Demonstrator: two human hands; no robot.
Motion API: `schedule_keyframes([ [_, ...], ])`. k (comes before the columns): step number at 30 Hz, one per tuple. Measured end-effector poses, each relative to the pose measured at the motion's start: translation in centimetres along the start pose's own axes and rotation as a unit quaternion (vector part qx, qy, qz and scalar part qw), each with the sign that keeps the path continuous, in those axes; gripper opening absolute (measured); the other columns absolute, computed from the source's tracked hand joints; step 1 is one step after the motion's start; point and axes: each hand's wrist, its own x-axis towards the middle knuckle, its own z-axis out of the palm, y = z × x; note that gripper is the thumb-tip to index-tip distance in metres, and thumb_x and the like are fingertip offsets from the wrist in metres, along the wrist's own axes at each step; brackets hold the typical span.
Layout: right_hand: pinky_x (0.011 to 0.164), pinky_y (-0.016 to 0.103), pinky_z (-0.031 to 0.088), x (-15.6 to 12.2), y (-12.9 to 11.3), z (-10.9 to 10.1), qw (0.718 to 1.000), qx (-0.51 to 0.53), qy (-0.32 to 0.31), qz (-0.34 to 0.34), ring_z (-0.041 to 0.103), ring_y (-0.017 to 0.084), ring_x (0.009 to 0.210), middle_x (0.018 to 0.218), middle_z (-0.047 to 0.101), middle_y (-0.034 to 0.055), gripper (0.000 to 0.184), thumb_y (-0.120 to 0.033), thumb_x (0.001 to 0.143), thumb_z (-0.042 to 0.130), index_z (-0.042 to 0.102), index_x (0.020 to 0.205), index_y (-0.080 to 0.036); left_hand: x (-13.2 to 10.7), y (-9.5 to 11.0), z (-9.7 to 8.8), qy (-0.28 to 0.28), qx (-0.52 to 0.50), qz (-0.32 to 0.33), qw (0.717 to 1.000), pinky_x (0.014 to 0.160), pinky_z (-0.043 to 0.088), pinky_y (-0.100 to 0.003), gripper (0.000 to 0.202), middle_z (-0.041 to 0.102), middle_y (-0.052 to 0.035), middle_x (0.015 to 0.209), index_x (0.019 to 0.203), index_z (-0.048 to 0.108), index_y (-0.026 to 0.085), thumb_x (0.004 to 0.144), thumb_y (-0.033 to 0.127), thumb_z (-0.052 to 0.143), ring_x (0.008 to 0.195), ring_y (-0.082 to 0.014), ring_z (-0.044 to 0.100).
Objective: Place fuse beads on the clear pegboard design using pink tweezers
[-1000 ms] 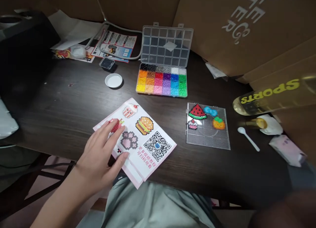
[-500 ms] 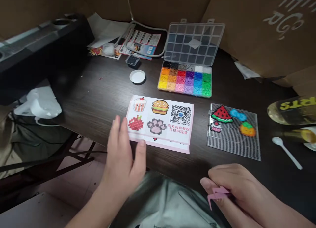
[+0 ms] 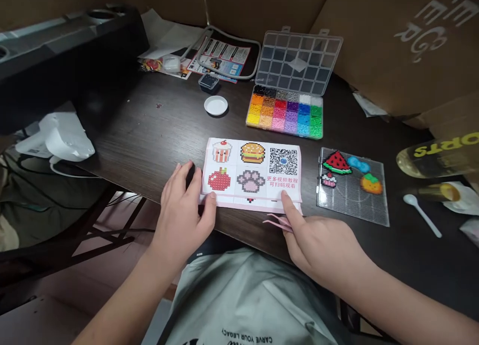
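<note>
A folded pattern sheet (image 3: 251, 188) with pixel pictures and a QR code lies on the dark table in front of me. My left hand (image 3: 183, 205) rests at its left edge, fingers loosely stretched and the thumb at the lower corner. Pink tweezers (image 3: 279, 222) are gripped in my right hand (image 3: 325, 243), their tips pointing left. The right index finger reaches out to the sheet below the QR code. To the right lies a clear pegboard (image 3: 352, 203) bearing a watermelon, a cupcake, a blue bow and an orange fruit made of beads.
Behind the sheet stands an open bead box (image 3: 286, 113) with many colours. A white dish (image 3: 216, 105) and a small black-filled container (image 3: 208, 82) are left of it. At right are a white spoon (image 3: 422, 215) and a clear bottle (image 3: 430, 160).
My right hand has moved up and left with the tweezers, from the table's front edge to the sheet, its index finger now extended. My left hand stays at the sheet's left edge.
</note>
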Motion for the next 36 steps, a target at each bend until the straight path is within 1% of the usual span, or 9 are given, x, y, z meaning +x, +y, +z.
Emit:
schedule_keyframes([
  [5,0.038,0.035,0.027,-1.0,0.8,1.3,0.997,0.002,0.072,0.01,0.058,0.021,0.035,0.048,0.062,0.0024,0.05,-0.013,0.095,0.045,0.065,0.136,0.009,0.6,0.1,-0.2,-0.004,-0.026,0.004,1.0,0.125,0.042,-0.068,0.063,0.049,-0.0272,0.162,0.15,0.06,0.005,0.099,0.042,0.051,0.152,-0.046,0.047],
  [10,0.047,0.03,0.041,-2.1,1.9,2.5,0.989,0.082,0.12,-0.034,0.063,0.016,0.047,0.06,0.067,-0.0008,0.041,-0.02,0.099,0.048,0.062,0.131,0.001,3.5,-0.3,-1.1,0.026,-0.109,-0.005,0.994,0.129,0.045,-0.052,0.069,0.056,-0.0223,0.156,0.15,0.057,0.007,0.092,0.045,0.06,0.149,-0.0335,0.054],
  [14,0.046,0.029,0.039,-2.2,2.1,2.3,0.981,0.148,0.114,-0.06,0.052,0.012,0.042,0.056,0.056,-0.0073,0.029,-0.027,0.094,0.051,0.063,0.115,-0.01,6.4,-1.8,-1.4,-0.053,-0.142,0.104,0.983,0.135,0.035,-0.052,0.079,0.042,-0.0211,0.17,0.158,0.049,0.009,0.089,0.044,0.068,0.16,-0.0331,0.04],
  [16,0.046,0.027,0.037,-2.1,2.2,2.1,0.977,0.178,0.103,-0.063,0.048,0.011,0.042,0.056,0.051,-0.009,0.019,-0.026,0.093,0.053,0.062,0.106,-0.016,7.0,-2.6,-1.5,-0.091,-0.161,0.151,0.971,0.136,0.03,-0.054,0.079,0.032,-0.0186,0.176,0.159,0.047,0.013,0.089,0.042,0.069,0.165,-0.0334,0.031],
  [18,0.047,0.026,0.038,-2.0,2.4,1.9,0.971,0.211,0.092,-0.061,0.046,0.01,0.043,0.056,0.049,-0.0099,0.007,-0.022,0.091,0.055,0.058,0.097,-0.021,7.0,-3.2,-1.6,-0.097,-0.183,0.189,0.96,0.137,0.028,-0.055,0.079,0.028,-0.0156,0.178,0.161,0.044,0.017,0.088,0.035,0.069,0.167,-0.0323,0.026],
  [24,0.049,0.024,0.035,-2.0,3.0,2.0,0.946,0.312,0.06,-0.057,0.047,0.008,0.046,0.059,0.053,-0.009,0.013,-0.016,0.095,0.059,0.052,0.089,-0.025,5.7,-2.8,-1.4,-0.076,-0.216,0.219,0.948,0.138,0.027,-0.053,0.087,0.036,-0.0115,0.176,0.163,0.04,0.019,0.079,0.019,0.059,0.166,-0.0304,0.029],
  [30,0.052,0.027,0.034,-1.8,2.1,1.9,0.938,0.341,0.046,-0.033,0.049,0.01,0.049,0.061,0.055,-0.0067,0.016,-0.011,0.095,0.062,0.055,0.09,-0.024,5.5,-2.6,-1.6,-0.077,-0.189,0.176,0.963,0.139,0.03,-0.048,0.081,0.046,-0.0034,0.17,0.164,0.039,0.028,0.086,0.019,0.058,0.164,-0.0274,0.035],
  [33,0.054,0.028,0.038,-1.7,1.4,2.0,0.939,0.338,0.05,-0.044,0.054,0.011,0.05,0.063,0.061,-0.0045,0.012,-0.013,0.093,0.058,0.057,0.088,-0.024,7.1,-2.5,-3.1,-0.046,-0.187,0.166,0.967,0.13,0.045,-0.044,0.067,0.049,-0.0014,0.168,0.158,0.047,0.037,0.093,0.025,0.061,0.156,-0.0269,0.047],
  [36,0.052,0.028,0.036,-1.4,1.1,2.5,0.935,0.343,0.069,-0.051,0.05,0.01,0.045,0.057,0.059,-0.0058,0.012,-0.016,0.092,0.055,0.058,0.083,-0.023,11.0,-0.6,-5.4,0.018,-0.168,0.193,0.967,0.127,0.049,-0.043,0.056,0.056,0.0005,0.161,0.149,0.056,0.039,0.094,0.031,0.062,0.15,-0.0268,0.055],
])
